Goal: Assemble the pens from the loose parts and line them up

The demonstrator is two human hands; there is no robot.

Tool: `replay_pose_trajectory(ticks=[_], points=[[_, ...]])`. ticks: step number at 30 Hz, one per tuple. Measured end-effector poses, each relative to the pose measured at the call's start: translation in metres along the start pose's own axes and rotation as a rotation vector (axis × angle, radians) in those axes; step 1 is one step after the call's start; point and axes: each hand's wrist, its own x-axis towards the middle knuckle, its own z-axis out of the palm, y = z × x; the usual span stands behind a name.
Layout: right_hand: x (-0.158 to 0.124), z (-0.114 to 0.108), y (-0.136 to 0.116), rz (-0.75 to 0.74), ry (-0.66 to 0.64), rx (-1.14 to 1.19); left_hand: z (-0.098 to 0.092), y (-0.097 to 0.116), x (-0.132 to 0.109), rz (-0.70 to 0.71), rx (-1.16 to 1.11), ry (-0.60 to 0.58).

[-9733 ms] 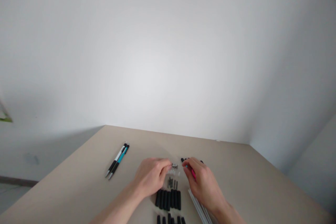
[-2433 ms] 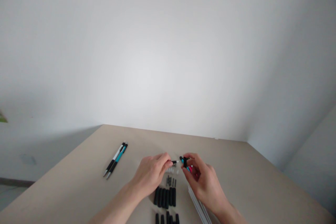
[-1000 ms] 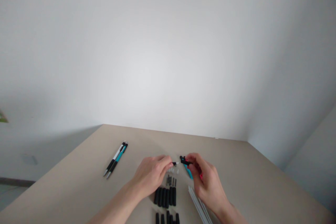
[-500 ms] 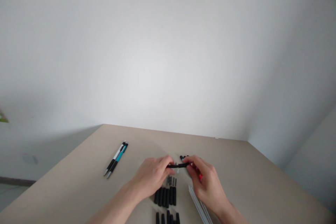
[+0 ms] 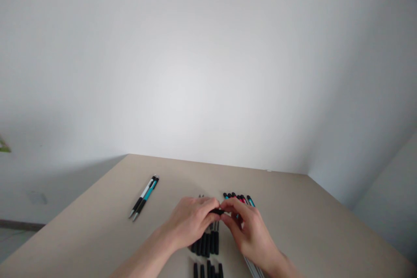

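Observation:
My left hand (image 5: 193,221) is closed around a slim black pen grip (image 5: 216,211), most of it hidden by the fingers. The thumb and fingertips of my right hand (image 5: 246,228) pinch at the right end of that grip; any smaller part between them is too small to make out. Just below my left hand lies a row of black pen grips (image 5: 207,244), with thin metallic pieces near their upper ends. Nearer the front edge of the view is another row of short black pen parts (image 5: 209,270).
Beyond my right hand lie several pen barrels with black, teal and red parts (image 5: 250,200). Thin pale refills (image 5: 254,268) show partly under my right wrist. Two whole pens, one white (image 5: 142,196) and one teal (image 5: 146,197), lie at the left. A wall backs the beige table (image 5: 293,208).
My right hand has moved left and closed in on my left hand. Less of the black piece shows between them, and the coloured barrels behind are more exposed.

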Motion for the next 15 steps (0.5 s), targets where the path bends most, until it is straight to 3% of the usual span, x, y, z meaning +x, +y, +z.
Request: replay_pose_trajectory(ticks=[9, 15], points=[[0.000, -0.001, 0.008, 0.029, 0.104, -0.047, 0.001, -0.003, -0.002, -0.067, 0.065, 0.027], [0.003, -0.001, 0.011, 0.064, 0.102, -0.068, 0.001, -0.005, -0.001, -0.090, 0.073, 0.026]])
